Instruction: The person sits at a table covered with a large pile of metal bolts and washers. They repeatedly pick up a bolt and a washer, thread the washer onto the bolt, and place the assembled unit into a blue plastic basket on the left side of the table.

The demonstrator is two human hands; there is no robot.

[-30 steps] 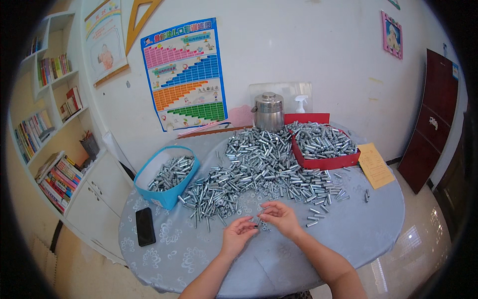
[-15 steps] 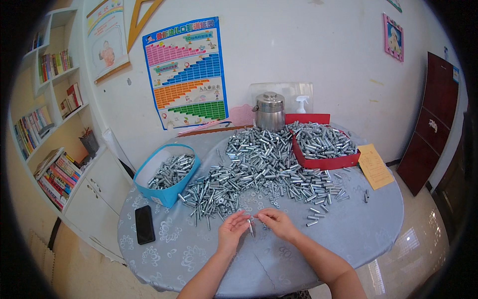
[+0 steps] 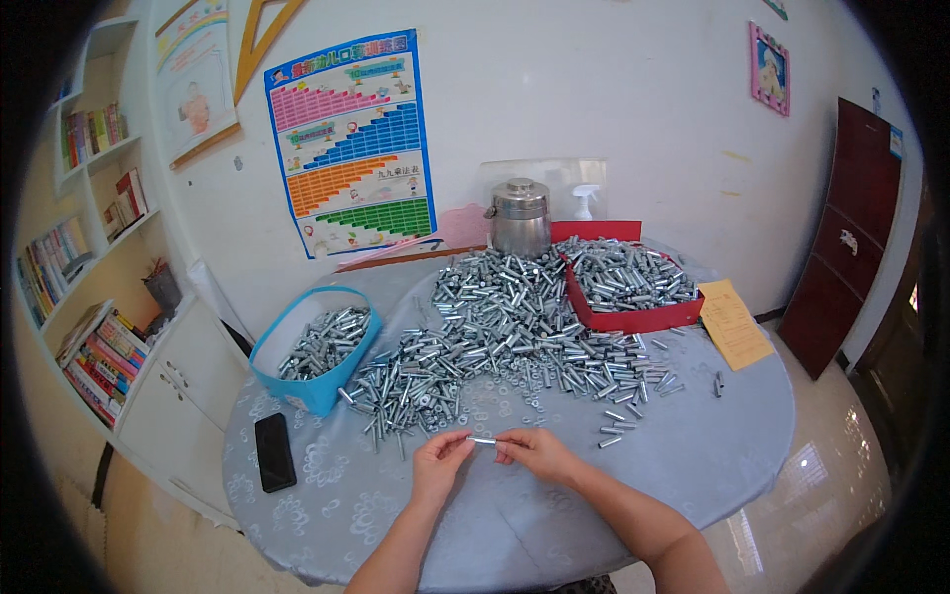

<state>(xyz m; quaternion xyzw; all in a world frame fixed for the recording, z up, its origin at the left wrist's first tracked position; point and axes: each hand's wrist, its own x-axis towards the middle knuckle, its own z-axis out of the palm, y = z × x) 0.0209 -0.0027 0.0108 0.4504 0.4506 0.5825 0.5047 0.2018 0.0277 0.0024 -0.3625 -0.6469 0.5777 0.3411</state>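
Note:
A short silver metal expansion bolt (image 3: pixel 482 441) lies level between my two hands, above the near side of the table. The fingertips of my left hand (image 3: pixel 437 465) pinch its left end. At its other end, my right hand (image 3: pixel 542 457) closes thumb and fingers on it. Just beyond my hands spreads a big heap of similar silver bolts (image 3: pixel 495 307), with loose washers and nuts (image 3: pixel 500 391) along its near edge. Fine detail of the held bolt is too small to make out.
Left of the heap stands a blue box (image 3: pixel 319 394) partly filled with bolts; a red box (image 3: pixel 633 321) of bolts is at the right. A black phone (image 3: pixel 275 453), a steel canister (image 3: pixel 521 223), a spray bottle (image 3: pixel 585 201) and a yellow paper (image 3: pixel 734 325) are also on the table.
The bolt has turned from hanging nearly upright under my left fingers to lying level. My right hand has come down onto its right end. The whole view has shifted slightly.

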